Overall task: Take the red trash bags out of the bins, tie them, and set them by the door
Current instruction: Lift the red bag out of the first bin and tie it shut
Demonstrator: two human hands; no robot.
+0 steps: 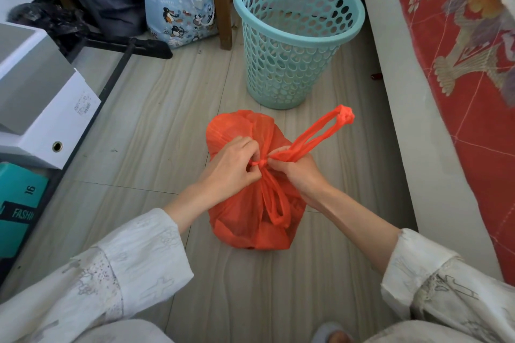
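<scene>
A full red trash bag (245, 220) stands on the pale floor in front of me. Its two handles cross in a small knot (257, 163) at the top. My left hand (231, 166) pinches the bag's neck at the knot from the left. My right hand (299, 172) grips the other handle, a long loop (317, 135) that stretches up and to the right, its end bunched. A second handle loop hangs down the bag's front. Behind the bag stands the teal perforated bin (295, 36), with no bag in it.
A bed with a red flowered cover (459, 64) runs along the right. White storage boxes (36, 97) and a teal box sit at the left. A blue penguin-print bag (181, 5), a wooden chair leg and dark bags stand at the back left.
</scene>
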